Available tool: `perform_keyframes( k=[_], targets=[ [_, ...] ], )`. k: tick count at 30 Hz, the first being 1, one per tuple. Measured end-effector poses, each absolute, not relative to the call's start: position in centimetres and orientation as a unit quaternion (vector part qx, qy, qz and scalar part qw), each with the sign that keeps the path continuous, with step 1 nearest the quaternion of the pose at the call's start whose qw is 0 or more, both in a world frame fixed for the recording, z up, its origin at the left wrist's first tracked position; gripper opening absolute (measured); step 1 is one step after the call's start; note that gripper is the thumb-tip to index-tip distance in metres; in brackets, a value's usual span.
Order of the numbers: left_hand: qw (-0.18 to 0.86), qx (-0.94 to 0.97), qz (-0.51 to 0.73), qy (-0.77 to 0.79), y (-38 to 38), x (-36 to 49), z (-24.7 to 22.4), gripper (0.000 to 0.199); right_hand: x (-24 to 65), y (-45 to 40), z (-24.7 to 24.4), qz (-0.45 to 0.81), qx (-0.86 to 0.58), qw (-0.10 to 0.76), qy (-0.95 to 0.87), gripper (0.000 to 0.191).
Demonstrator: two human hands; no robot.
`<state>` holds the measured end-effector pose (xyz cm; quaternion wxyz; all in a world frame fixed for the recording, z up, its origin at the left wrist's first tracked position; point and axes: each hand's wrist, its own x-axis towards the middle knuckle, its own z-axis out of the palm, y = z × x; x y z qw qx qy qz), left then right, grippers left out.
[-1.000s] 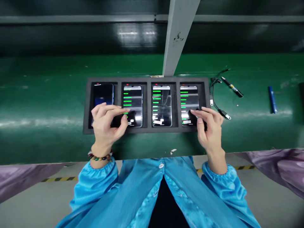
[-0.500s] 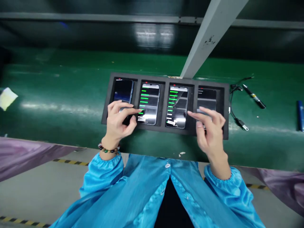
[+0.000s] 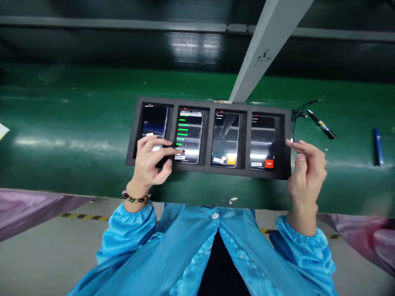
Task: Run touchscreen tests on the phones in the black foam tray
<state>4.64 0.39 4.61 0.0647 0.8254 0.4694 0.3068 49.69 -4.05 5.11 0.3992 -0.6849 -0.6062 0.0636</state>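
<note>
The right hand (image 3: 309,170), grip parted, has left the phones (image 3: 225,137), whose tops and long axes point forward.

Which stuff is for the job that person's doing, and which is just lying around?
Seems part of the job:
- four phones, lying in the black tray
- left hand, over the second phone from the left
- right hand, by the tray's right end

Seems just lying about:
- black pen
- dark cable
- blue pen
</note>
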Motion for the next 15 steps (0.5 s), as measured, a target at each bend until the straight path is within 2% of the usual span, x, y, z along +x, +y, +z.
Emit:
perform_keyframes(
  k=[3, 7, 11, 15],
  targets=[
    [0.048, 0.810, 0.328, 0.484, 0.5, 4.4, 4.1, 0.037, 53.3, -4.0, 3.5, 0.031, -0.741, 0.389, -0.547, 0.035],
    [0.030, 0.806, 0.378, 0.455, 1.0, 4.2, 3.4, 0.030, 58.9, -2.2, 1.7, -0.024, -0.804, 0.300, -0.513, 0.028],
    [0.028, 0.802, 0.380, 0.460, 1.1, 4.2, 3.2, 0.030, 62.7, 3.3, 1.7, -0.022, -0.806, 0.247, -0.538, 0.024],
    [0.019, 0.793, 0.377, 0.478, 0.8, 4.1, 3.1, 0.029, 64.1, 8.2, 1.9, -0.010, -0.799, 0.201, -0.567, 0.033]
  ],
)
